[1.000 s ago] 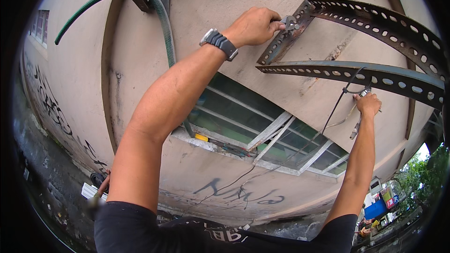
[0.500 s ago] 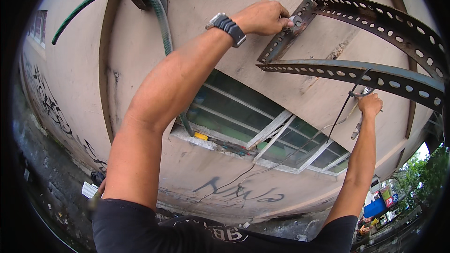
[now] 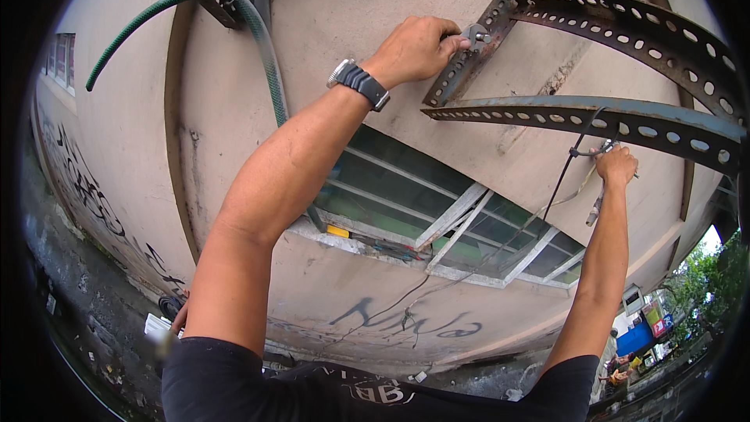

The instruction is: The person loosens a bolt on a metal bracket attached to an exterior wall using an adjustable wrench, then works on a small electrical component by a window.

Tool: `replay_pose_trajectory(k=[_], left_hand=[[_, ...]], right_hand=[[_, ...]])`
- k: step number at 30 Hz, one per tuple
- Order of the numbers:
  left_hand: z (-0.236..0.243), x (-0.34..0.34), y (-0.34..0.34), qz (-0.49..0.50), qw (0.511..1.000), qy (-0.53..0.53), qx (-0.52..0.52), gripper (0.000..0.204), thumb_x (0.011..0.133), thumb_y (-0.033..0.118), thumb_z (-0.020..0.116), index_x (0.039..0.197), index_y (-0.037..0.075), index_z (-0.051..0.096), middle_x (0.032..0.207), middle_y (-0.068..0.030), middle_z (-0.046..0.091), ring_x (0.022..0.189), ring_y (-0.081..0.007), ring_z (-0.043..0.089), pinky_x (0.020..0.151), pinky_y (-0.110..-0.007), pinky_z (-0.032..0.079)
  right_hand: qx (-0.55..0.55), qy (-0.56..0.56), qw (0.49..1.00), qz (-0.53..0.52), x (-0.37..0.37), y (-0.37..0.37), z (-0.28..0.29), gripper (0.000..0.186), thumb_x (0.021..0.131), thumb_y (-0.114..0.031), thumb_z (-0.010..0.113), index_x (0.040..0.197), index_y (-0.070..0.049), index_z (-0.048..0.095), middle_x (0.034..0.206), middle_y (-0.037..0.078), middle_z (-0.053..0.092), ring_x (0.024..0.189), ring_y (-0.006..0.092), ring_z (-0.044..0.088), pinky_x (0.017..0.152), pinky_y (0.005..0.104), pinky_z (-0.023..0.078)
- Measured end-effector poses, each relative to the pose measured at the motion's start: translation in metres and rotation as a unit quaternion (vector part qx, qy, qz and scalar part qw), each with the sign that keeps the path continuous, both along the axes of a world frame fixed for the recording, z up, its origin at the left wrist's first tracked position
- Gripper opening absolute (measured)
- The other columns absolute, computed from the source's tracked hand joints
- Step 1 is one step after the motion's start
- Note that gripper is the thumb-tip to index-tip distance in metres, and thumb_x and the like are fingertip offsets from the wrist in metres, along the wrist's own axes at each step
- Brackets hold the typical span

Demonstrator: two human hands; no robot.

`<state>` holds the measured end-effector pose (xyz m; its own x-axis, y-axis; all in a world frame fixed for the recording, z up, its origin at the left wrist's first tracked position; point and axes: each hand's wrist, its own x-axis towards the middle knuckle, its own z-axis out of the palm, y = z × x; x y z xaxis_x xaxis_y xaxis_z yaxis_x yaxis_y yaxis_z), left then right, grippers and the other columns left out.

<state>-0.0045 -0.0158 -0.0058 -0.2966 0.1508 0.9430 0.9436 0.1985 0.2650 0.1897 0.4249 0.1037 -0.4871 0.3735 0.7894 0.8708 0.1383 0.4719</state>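
My left hand (image 3: 418,51), with a black-strapped watch on the wrist, is closed in a pinch on a small grey wrench (image 3: 473,34). Its notched head sits against a bolt on the upright slotted steel angle bar (image 3: 451,82) fixed to the wall; the rest is hidden in my fingers. Lower right, my right hand (image 3: 617,166) is wrapped round a long silver metal hand tool (image 3: 595,209) just under the lower slotted bracket arm (image 3: 656,131). The tool's exact kind is hidden by my fingers. A black cable tie (image 3: 576,152) hangs from that arm beside my hand.
A second slotted arm (image 3: 625,19) juts out above. Below lies a louvred window (image 3: 406,191) with loose wires and a yellow item (image 3: 337,230) on its sill. A green hose (image 3: 269,70) hangs at left. Another person's arm (image 3: 180,317) shows lower left.
The view has shifted slightly. My left hand has turned and drawn back a little leftward and down, so more of the wrench head and bolt shows. My right hand keeps its grip.
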Motion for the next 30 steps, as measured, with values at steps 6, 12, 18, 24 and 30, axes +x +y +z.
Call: replay_pose_trajectory(k=[6, 12, 18, 24, 30], left_hand=[[-0.007, -0.005, 0.018, -0.031, 0.997, -0.046, 0.046, 0.039, 0.102, 0.036, 0.063, 0.114, 0.001, 0.075, 0.095, -0.0219, 0.076, 0.081, -0.0331, 0.074, 0.074, -0.041, 0.055], [0.014, -0.010, 0.007, 0.037, 0.998, 0.016, -0.051, 0.037, 0.101, 0.034, 0.064, 0.114, 0.001, 0.076, 0.100, -0.0210, 0.076, 0.090, -0.0335, 0.074, 0.084, -0.040, 0.056], [0.135, 0.041, -0.023, 0.249, 0.857, 0.113, -0.437, 0.028, 0.093, 0.027, 0.069, 0.107, 0.004, 0.076, 0.094, -0.0155, 0.077, 0.084, -0.0306, 0.074, 0.074, -0.043, 0.058], [0.053, 0.005, -0.029, 0.166, 0.965, 0.129, -0.155, 0.031, 0.100, 0.030, 0.066, 0.109, 0.002, 0.077, 0.087, -0.0172, 0.077, 0.074, -0.0277, 0.073, 0.069, -0.039, 0.055], [-0.007, -0.003, 0.011, -0.004, 1.000, -0.009, 0.024, 0.036, 0.102, 0.033, 0.063, 0.110, 0.000, 0.076, 0.086, -0.0206, 0.075, 0.072, -0.0313, 0.072, 0.069, -0.040, 0.054]], right_hand=[[0.011, 0.002, 1.000, 0.020, 0.001, -0.011, -0.003, 0.081, 0.092, -0.077, 0.049, 0.124, -0.004, 0.068, 0.119, 0.014, 0.070, 0.107, 0.0291, 0.071, 0.092, 0.0454, 0.052], [0.017, 0.010, 1.000, 0.004, 0.003, 0.003, -0.001, 0.082, 0.092, -0.077, 0.049, 0.124, -0.004, 0.068, 0.120, 0.015, 0.070, 0.108, 0.0301, 0.071, 0.092, 0.0461, 0.052], [-0.024, 0.002, 1.000, -0.012, 0.000, -0.014, 0.000, 0.085, 0.092, -0.078, 0.048, 0.128, -0.002, 0.066, 0.124, 0.016, 0.069, 0.111, 0.0319, 0.070, 0.095, 0.0458, 0.051], [-0.004, 0.018, 1.000, 0.016, 0.004, -0.005, 0.003, 0.083, 0.092, -0.077, 0.050, 0.126, -0.004, 0.067, 0.123, 0.015, 0.069, 0.112, 0.0311, 0.069, 0.094, 0.0459, 0.051], [-0.006, 0.008, 1.000, 0.005, -0.001, -0.006, -0.001, 0.083, 0.093, -0.077, 0.048, 0.126, -0.004, 0.067, 0.123, 0.014, 0.069, 0.111, 0.0301, 0.069, 0.095, 0.0449, 0.050]])
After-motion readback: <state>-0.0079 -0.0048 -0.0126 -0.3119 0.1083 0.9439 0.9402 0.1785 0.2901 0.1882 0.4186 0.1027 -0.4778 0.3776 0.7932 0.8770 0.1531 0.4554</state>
